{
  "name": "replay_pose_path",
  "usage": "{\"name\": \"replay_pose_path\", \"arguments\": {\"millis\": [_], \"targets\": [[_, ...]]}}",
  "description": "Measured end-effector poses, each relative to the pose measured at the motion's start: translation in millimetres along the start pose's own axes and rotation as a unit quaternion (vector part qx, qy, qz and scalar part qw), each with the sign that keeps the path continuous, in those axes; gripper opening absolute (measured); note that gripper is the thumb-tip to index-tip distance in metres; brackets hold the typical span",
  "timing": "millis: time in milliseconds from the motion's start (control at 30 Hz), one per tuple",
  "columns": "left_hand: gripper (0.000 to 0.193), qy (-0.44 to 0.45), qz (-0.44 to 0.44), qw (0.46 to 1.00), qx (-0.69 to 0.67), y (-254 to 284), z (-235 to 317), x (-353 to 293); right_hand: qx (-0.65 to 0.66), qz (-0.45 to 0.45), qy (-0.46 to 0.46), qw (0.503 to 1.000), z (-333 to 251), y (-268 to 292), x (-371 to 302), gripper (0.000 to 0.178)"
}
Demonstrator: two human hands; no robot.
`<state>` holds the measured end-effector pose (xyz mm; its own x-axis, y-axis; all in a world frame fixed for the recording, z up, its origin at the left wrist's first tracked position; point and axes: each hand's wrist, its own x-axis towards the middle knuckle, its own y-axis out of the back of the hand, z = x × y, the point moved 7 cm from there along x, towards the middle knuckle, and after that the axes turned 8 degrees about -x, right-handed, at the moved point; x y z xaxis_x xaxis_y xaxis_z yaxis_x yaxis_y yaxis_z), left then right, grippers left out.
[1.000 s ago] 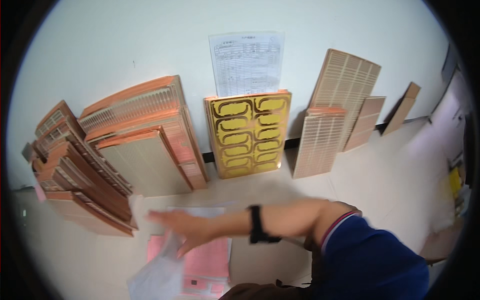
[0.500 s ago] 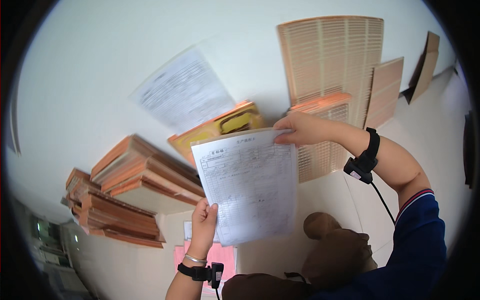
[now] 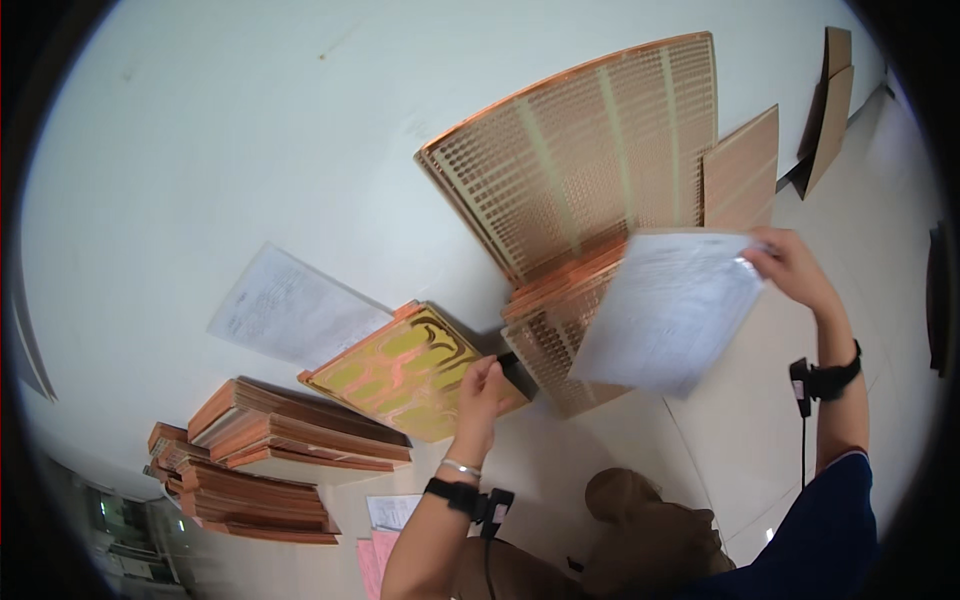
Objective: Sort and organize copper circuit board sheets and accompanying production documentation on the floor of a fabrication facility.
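A printed form sheet [image 3: 668, 320] hangs from my right hand [image 3: 790, 265], whose thumb and fingers pinch its upper right corner. The sheet looks glossy, as if in a clear sleeve, and is smeared by motion. My left hand [image 3: 478, 400] is off the sheet with its fingers curled closed, in front of a yellow-and-copper patterned panel [image 3: 400, 375] leaning on the wall. A small dark shape shows by its fingertips; I cannot tell whether it is held. Behind the sheet stand copper-edged perforated-looking panels [image 3: 560, 345], partly covered by it.
A tall copper-patterned panel [image 3: 590, 150] and a smaller one [image 3: 742, 170] lean on the wall. Cardboard pieces [image 3: 828, 120] stand farther right. Stacks of brown boards [image 3: 300, 430] lean at left, near another printed sheet [image 3: 295, 310]. Pink papers [image 3: 375, 560] lie on the tiled floor.
My left hand has let go of the sheet and moved right, up to the yellow-and-copper panel. My right hand has carried the sheet to the right. The view has shifted and turned.
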<state>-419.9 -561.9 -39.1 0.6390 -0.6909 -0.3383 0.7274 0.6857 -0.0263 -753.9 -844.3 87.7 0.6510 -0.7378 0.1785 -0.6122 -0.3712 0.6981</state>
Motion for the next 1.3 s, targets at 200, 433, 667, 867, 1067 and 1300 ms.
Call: {"name": "replay_pose_path", "arguments": {"millis": [200,433,667,867,1067,1300], "targets": [[0.055,-0.006,0.122,0.992,-0.002,-42,-7,70,0.014,0.135,-0.042,0.99,21,86,-26,0.018],[0.03,-0.018,0.128,0.967,-0.221,-64,-18,89,0.081,0.234,-0.03,0.968,-8,109,-11,0.021],[0.017,-0.031,0.144,0.964,-0.223,-80,3,52,0.104,0.238,0.02,0.965,-44,102,25,0.023],[0.017,-0.021,0.141,0.964,-0.223,-83,14,36,0.12,0.232,0.059,0.963,-73,92,37,0.023],[0.05,-0.032,0.164,0.955,-0.246,-91,1,2,0.144,0.169,0.084,0.971,-70,79,42,0.023],[0.054,-0.087,0.153,0.963,-0.204,-82,-15,-16,-0.027,0.055,0.158,0.986,-48,41,33,0.012]]}}
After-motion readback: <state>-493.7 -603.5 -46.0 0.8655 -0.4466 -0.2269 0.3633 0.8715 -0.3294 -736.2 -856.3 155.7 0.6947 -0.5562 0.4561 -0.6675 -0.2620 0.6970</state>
